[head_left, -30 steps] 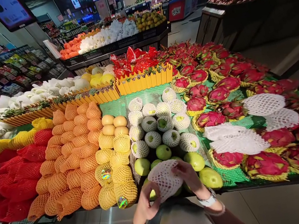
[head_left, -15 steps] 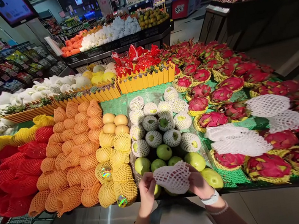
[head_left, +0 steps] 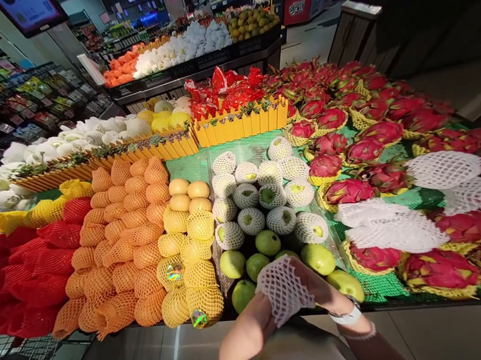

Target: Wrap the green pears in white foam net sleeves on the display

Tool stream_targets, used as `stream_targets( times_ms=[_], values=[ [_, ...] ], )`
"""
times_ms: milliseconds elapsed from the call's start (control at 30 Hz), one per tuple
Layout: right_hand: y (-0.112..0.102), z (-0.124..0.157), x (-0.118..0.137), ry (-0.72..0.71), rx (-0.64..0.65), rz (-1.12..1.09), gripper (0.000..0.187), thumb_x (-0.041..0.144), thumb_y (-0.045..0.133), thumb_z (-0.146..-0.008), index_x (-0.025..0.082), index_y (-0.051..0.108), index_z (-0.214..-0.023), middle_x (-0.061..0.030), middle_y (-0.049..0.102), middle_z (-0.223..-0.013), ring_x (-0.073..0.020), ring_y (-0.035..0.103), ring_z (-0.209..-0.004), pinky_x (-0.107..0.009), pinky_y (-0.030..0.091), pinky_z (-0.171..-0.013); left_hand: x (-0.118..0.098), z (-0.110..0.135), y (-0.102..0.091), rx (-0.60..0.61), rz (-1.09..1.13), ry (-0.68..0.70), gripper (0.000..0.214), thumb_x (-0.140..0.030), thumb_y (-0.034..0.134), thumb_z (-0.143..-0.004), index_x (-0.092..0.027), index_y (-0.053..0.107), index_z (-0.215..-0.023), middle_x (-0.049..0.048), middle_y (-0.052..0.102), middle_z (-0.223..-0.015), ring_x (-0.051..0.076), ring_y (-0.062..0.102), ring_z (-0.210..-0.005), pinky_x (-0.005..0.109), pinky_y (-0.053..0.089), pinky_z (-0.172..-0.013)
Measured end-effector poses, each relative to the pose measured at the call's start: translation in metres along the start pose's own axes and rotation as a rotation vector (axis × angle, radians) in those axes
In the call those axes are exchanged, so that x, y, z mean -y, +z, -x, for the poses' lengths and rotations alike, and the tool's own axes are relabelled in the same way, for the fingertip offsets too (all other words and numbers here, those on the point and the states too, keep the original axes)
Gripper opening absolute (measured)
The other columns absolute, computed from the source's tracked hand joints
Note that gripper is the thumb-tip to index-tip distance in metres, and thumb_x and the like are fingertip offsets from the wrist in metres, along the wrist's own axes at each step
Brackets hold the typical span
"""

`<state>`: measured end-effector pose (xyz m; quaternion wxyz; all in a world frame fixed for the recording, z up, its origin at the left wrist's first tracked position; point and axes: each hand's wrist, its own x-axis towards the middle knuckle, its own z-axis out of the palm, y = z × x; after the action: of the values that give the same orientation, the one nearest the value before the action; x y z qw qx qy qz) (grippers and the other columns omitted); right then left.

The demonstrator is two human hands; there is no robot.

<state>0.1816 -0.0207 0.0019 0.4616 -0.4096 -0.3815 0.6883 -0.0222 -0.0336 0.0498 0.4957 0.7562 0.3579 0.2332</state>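
Both my hands hold one white foam net sleeve [head_left: 284, 287] at the front edge of the fruit stand. My left hand [head_left: 253, 328] is closed on its lower left side. My right hand [head_left: 316, 290], with a watch on the wrist, grips its right side. Whether a fruit sits inside the net is hidden. Just beyond lie bare green fruits [head_left: 268, 242], and behind them green fruits wrapped in white nets [head_left: 251, 220].
Orange-netted fruit [head_left: 118, 251] and yellow-netted fruit [head_left: 192, 263] lie to the left, red nets [head_left: 15, 275] further left. Dragon fruit [head_left: 370, 151] and loose white nets [head_left: 394, 233] fill the right side. A yellow fence divider [head_left: 240, 124] crosses the back. Other produce stands lie beyond.
The net has been drawn lower and closer to my body, and now looks narrower and more upright. My left hand moved under it. The view shifted slightly.
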Motion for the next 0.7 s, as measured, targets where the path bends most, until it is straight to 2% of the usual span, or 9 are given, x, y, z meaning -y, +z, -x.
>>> stream_targets(
  times_ms=[67,167,267,400,533,600,700],
  values=[
    [0.003,-0.002,-0.001,0.011,0.030,-0.007,0.053,0.034,0.088,-0.050,0.034,0.071,-0.101,-0.0059,0.076,-0.091,-0.0338,0.070,-0.105,-0.050,0.059,-0.082,-0.006,0.006,-0.001,0.038,-0.038,0.020,0.032,-0.021,0.049,-0.091,-0.025,0.069,-0.116,0.0143,0.069,-0.114,0.034,0.062,-0.115,0.047,0.049,-0.106],
    [0.007,-0.005,-0.003,0.009,0.030,0.019,0.047,0.032,0.085,-0.052,0.039,0.072,-0.097,-0.0057,0.076,-0.091,-0.0358,0.067,-0.110,-0.053,0.058,-0.084,-0.006,0.011,0.000,-0.075,0.016,-0.029,0.032,-0.025,0.050,-0.093,-0.027,0.067,-0.120,0.0130,0.071,-0.108,0.033,0.064,-0.115,0.045,0.049,-0.106],
    [0.010,-0.007,-0.004,-0.007,-0.015,0.057,0.048,0.029,0.082,-0.055,0.037,0.071,-0.101,-0.0044,0.075,-0.095,-0.0347,0.066,-0.112,-0.055,0.056,-0.090,0.003,0.009,0.003,-0.238,0.110,-0.102,0.027,-0.034,0.054,-0.091,-0.028,0.071,-0.112,0.0105,0.074,-0.103,0.031,0.067,-0.103,0.040,0.055,-0.096],
    [0.008,-0.008,-0.004,-0.107,-0.071,0.091,0.052,0.023,0.075,-0.061,0.032,0.066,-0.111,-0.0051,0.073,-0.106,-0.0300,0.068,-0.111,-0.049,0.053,-0.100,0.016,0.002,0.008,-0.317,0.163,-0.160,0.030,-0.043,0.050,-0.093,-0.023,0.073,-0.097,0.0096,0.073,-0.092,0.027,0.067,-0.088,0.037,0.057,-0.082],
    [0.005,-0.003,-0.008,-0.183,-0.082,0.220,0.064,0.010,0.066,-0.062,0.026,0.059,-0.123,-0.0100,0.067,-0.125,-0.0303,0.061,-0.123,-0.047,0.051,-0.105,0.029,-0.002,0.013,-0.392,0.086,-0.133,0.029,-0.042,0.050,-0.093,-0.020,0.068,-0.086,0.0092,0.067,-0.080,0.023,0.062,-0.079,0.032,0.053,-0.073],
    [0.007,0.001,-0.011,-0.227,-0.087,0.383,0.069,0.005,0.061,-0.062,0.025,0.055,-0.129,-0.0105,0.061,-0.135,-0.0299,0.056,-0.130,-0.048,0.049,-0.107,0.036,-0.006,0.017,-0.366,-0.025,-0.129,0.029,-0.038,0.049,-0.093,-0.021,0.060,-0.073,0.0061,0.060,-0.071,0.019,0.054,-0.067,0.030,0.048,-0.063],
    [0.014,0.005,-0.014,-0.279,-0.038,0.716,0.074,0.001,0.053,-0.066,0.019,0.048,-0.138,-0.0145,0.048,-0.148,-0.0302,0.044,-0.141,-0.052,0.039,-0.116,0.044,-0.017,0.022,-0.247,-0.113,-0.156,0.029,-0.027,0.044,-0.090,-0.021,0.050,-0.063,0.0027,0.051,-0.064,0.015,0.043,-0.059,0.030,0.042,-0.057]
  ],
)
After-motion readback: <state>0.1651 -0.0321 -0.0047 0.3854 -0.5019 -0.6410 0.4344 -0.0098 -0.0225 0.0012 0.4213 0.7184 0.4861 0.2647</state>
